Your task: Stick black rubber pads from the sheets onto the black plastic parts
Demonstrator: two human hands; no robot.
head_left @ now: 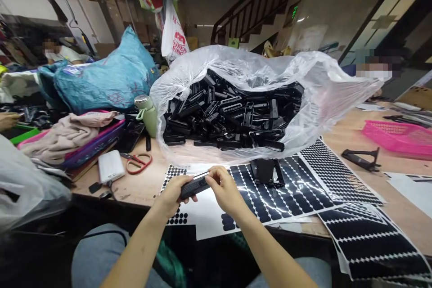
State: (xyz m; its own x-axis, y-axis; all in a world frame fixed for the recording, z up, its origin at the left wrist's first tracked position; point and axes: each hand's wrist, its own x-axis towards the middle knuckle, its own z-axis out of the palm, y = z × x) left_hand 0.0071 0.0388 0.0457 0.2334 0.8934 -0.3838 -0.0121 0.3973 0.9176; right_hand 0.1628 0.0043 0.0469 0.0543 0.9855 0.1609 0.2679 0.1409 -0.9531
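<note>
A long black plastic part (196, 186) with a ribbed surface is held level above the table's near edge. My left hand (171, 194) wraps round its left end. At its right end, my right hand (221, 185) has thumb and fingers pinched together against the part; whether something small is between them I cannot make out. Beneath and to the right lies a sheet of black pads (283, 189) on white backing, partly bare on the left. A sheet of black dots (177, 218) shows behind my left hand. On the pad sheet sits another black plastic piece (268, 172).
A big clear plastic bag (324, 99) full of black plastic parts (232, 108) stands behind my hands. Left are red-handled scissors (139, 163), a white power bank (111, 166) and a green bottle (147, 114). A pink basket (398, 137) and a black stand (361, 159) lie right.
</note>
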